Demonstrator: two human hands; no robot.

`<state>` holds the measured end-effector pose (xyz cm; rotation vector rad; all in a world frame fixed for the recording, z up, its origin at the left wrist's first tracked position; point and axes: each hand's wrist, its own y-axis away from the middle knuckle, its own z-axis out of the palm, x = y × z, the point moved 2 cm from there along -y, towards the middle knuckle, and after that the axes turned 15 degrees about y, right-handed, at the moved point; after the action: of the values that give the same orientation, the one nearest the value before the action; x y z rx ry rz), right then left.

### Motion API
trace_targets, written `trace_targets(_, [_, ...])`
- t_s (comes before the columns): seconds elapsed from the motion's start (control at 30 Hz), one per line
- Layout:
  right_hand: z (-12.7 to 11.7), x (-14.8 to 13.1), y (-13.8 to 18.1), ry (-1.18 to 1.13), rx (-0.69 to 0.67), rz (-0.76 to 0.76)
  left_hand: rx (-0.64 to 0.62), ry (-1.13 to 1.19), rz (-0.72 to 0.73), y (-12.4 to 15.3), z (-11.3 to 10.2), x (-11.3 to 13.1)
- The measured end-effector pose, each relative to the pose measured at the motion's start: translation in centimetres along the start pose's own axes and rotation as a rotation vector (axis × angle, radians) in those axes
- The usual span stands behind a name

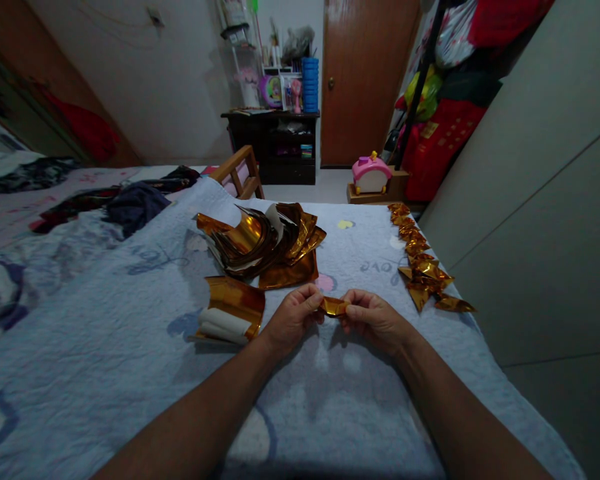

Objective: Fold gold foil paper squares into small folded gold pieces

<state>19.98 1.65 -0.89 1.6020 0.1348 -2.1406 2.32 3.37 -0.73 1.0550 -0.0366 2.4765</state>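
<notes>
A small piece of folded gold foil paper [335, 307] is stretched between my two hands, just above the bed. My left hand [296, 316] pinches its left end, and my right hand [373, 319] pinches the right end. Left of my hands lie curled gold foil sheets [236, 297] with a white underside showing. Behind them a fanned stack of gold foil sheets [253, 240] spreads over the bedcover. Along the right edge runs a row of folded gold foil pieces [420, 267] with pointed ends.
The blue patterned bedcover [145, 373] lies under everything. Rumpled dark clothes [137, 207] are at the left. Beyond the bed stand a wooden chair [243, 173], a dark cabinet [275, 150] and a pink toy [371, 175]. A pale cabinet side [545, 220] rises along the right.
</notes>
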Motion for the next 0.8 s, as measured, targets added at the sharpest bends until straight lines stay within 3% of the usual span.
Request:
trace_targets(0.23, [-0.1, -0.3, -0.2, -0.029, 0.098, 0.003, 0.01, -0.192, 0.121, 0.2, 0.1, 0.5])
trace_targets(0.53, [-0.5, -0.2, -0.4, 0.03, 0.168, -0.082, -0.103, -0.834, 0.581, 1.3, 1.0, 1.3])
trace_targets(0.8, [-0.4, -0.8, -0.3, 0.04, 0.237, -0.117, -0.091, -1.002, 0.672, 1.3, 1.1, 1.2])
